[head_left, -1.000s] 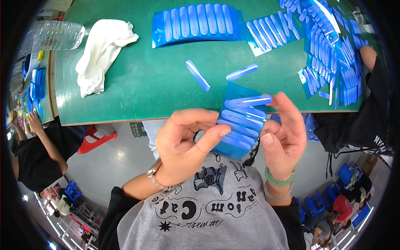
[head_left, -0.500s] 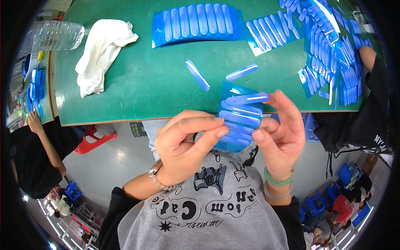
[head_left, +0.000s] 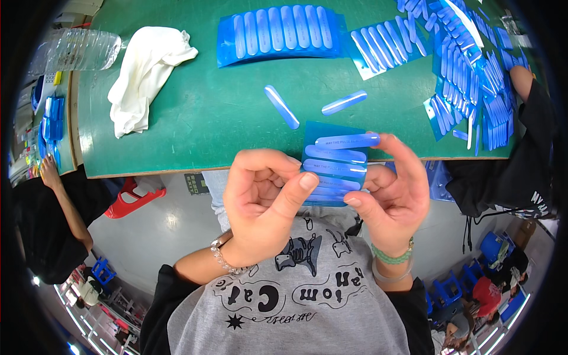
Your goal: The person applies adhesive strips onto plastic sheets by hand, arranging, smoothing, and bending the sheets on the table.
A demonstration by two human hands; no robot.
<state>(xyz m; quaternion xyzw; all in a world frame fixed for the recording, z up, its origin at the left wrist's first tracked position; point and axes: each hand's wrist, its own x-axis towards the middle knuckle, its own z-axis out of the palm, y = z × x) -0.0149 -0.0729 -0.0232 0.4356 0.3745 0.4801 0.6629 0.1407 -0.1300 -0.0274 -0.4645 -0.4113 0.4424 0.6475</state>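
Note:
In front of my chest, above the green table's near edge, is a blue film sheet (head_left: 312,135) bearing several glossy light-blue strips with rounded ends. My left hand (head_left: 255,192) pinches the sheet's left edge, its thumb lying over the ends of the lower strips. At the opposite edge, my right hand (head_left: 397,192) is closed on the sheet, index fingertip by the top strip (head_left: 347,141) and thumb at the lower right. That top strip sits shifted to the right of those below it. Just beyond, a loose strip (head_left: 281,107) and another loose strip (head_left: 344,103) lie on the table.
A stack of strip sheets (head_left: 283,29) lies at the far middle, beside another sheet (head_left: 387,42). Sheets pile up (head_left: 458,80) at the right, near a co-worker's arm (head_left: 523,83). A white cloth (head_left: 148,68) and clear plastic bottle (head_left: 83,48) lie left.
The held sheet has shifted slightly left and levelled out. My left fingers have moved from over the strips back to its left edge; the right hand still grips the other side.

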